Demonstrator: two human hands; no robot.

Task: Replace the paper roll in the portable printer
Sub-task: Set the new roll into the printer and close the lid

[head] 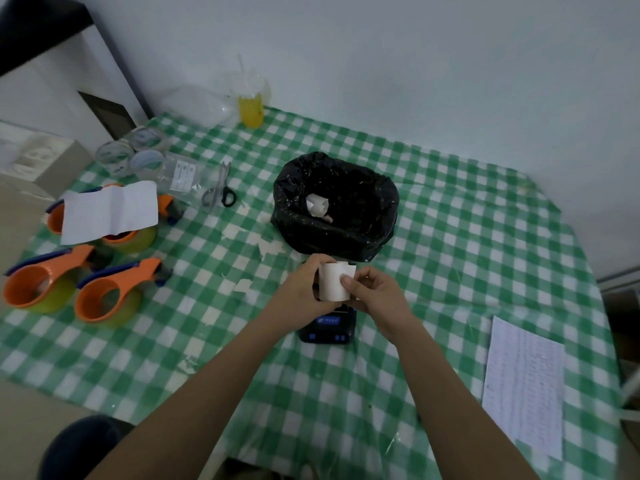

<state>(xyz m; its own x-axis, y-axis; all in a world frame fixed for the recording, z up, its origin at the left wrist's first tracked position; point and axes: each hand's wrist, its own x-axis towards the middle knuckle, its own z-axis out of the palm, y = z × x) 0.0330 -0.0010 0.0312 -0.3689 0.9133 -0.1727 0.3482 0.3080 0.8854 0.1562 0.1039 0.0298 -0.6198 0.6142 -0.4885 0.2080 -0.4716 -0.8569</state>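
A white paper roll (333,281) is held upright between both hands, just above the dark portable printer (328,328) on the green checked tablecloth. My left hand (304,289) wraps the roll's left side. My right hand (375,295) pinches its front right edge with the thumb on the paper. Most of the printer's top is hidden behind the hands; only its front panel with blue buttons shows. Another crumpled white paper piece (317,204) lies inside the black-lined bin (381,216) behind the printer.
Three orange tape dispensers (107,292) and a folded white sheet (109,211) sit at the left. Scissors (221,188), clear cups (114,155) and a yellow drink (251,109) stand further back. A printed sheet (524,386) lies at the right.
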